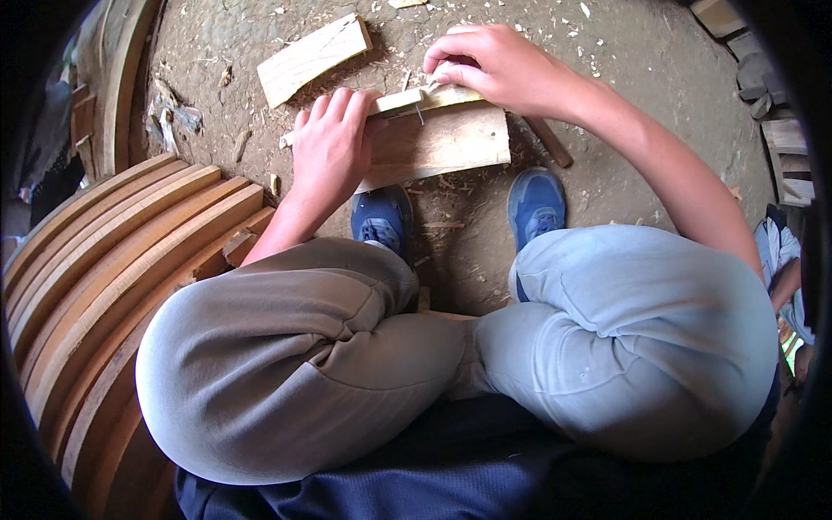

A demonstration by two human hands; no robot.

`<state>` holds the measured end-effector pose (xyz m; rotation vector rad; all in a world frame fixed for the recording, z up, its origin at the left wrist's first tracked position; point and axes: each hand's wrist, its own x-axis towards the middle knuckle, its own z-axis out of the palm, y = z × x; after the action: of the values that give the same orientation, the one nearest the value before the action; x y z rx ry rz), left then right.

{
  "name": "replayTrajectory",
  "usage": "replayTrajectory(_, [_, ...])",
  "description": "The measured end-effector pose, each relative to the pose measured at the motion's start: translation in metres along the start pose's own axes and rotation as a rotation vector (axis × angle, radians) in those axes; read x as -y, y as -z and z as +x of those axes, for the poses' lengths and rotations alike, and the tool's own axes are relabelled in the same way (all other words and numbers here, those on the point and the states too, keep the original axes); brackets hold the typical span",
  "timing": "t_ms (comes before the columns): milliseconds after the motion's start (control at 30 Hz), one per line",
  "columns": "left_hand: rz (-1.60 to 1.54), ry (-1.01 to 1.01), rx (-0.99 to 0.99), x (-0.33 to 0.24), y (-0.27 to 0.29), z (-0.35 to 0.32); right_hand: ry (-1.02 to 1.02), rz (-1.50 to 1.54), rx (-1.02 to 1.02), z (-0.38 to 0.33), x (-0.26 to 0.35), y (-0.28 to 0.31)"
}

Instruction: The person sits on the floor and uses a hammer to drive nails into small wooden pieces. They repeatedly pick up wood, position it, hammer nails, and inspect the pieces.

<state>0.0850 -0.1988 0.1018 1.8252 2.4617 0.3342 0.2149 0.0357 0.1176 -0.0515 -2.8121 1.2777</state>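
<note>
My left hand [333, 139] is closed over a narrow pale wooden strip [397, 101], which lies across the top of a wooden block [451, 143] in front of my feet. My right hand [494, 68] is at the strip's right end, thumb and fingers pinched together. Whatever small thing they pinch is mostly hidden by the fingers. A thin dark piece, like a thread or a nail, hangs by the strip's end. Beyond that, a yellowish wooden edge [455, 95] runs under my right fingers. A brown wooden stick or handle [548, 141] pokes out right of the block.
A loose board [314, 59] lies on the dirt floor [641, 87] beyond my left hand, among wood chips. Long planks [130, 251] are stacked at my left. Wood pieces [787, 139] line the far right, where part of another person [784, 269] shows. My blue shoes [537, 208] flank the block's near side.
</note>
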Motion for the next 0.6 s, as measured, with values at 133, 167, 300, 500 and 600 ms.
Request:
replayTrajectory(133, [-0.013, 0.007, 0.007, -0.001, 0.000, 0.000, 0.049, -0.026, -0.018, 0.000, 0.000, -0.003])
replayTrajectory(167, [-0.016, -0.001, 0.001, -0.001, -0.003, 0.000, 0.065, -0.050, -0.026, -0.002, -0.001, -0.003])
replayTrajectory(300, [-0.008, 0.001, 0.001, -0.003, 0.001, 0.001, 0.171, -0.075, -0.046, -0.001, -0.004, -0.004])
replayTrajectory(500, [-0.031, -0.006, 0.009, -0.002, -0.002, 0.004, 0.000, -0.130, 0.004, 0.024, 0.000, 0.063])
replayTrajectory(600, [-0.103, -0.003, 0.041, 0.011, 0.000, 0.008, -0.189, -0.120, -0.096, 0.025, 0.008, 0.099])
